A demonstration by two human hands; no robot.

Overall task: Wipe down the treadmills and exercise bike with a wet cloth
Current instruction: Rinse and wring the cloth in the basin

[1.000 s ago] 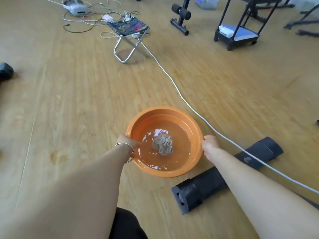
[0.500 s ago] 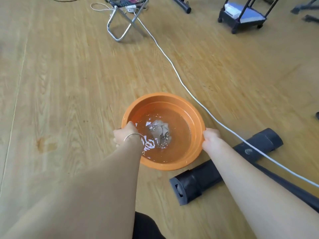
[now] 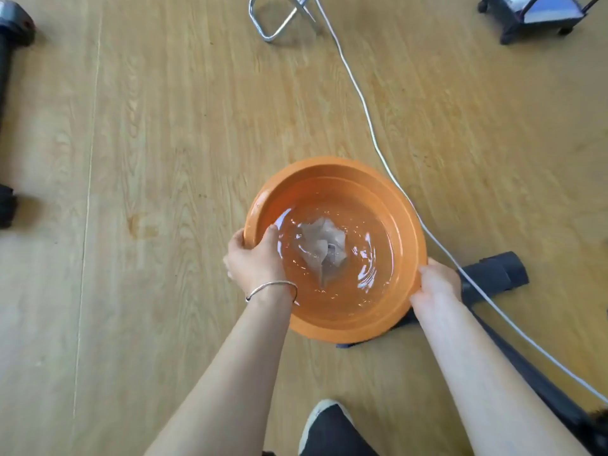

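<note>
Left hand [image 3: 255,258]: grasps the near-left rim of the orange basin [image 3: 418,232], thumb inside the wall, fingers wrapped over the outside. A thin bracelet [image 3: 271,287] sits on that wrist.

Right hand [image 3: 436,284]: clasps the near-right rim of the basin, fingers curled under the edge and hidden from view.

Both hands are occupied with the basin; neither touches the cloth [image 3: 322,246].

Cloth: lies crumpled and fully submerged at the centre of the basin, in rippling water [image 3: 371,258].

Basin: it overlaps one end of a black base bar [image 3: 493,274], which runs out from under its right side. Cannot tell whether it rests on the wooden floor [image 3: 164,159] or is held just above it.

Around the basin: a white cable [image 3: 368,120] passes just beside its far-right rim; chrome stool legs [image 3: 279,21] stand well beyond it; a wheeled black stand [image 3: 533,18] stands far to the right; a black object [image 3: 13,28] lies far to the left; a shoe [image 3: 329,426] is on the near side.

Progress (judgement): preparation only. The cloth is wet and the water is brought along. Not yet done: lifting the cloth out, wringing it, and every wiping pass. No machine surface shows any contact with the cloth. Essentially the whole task remains.
</note>
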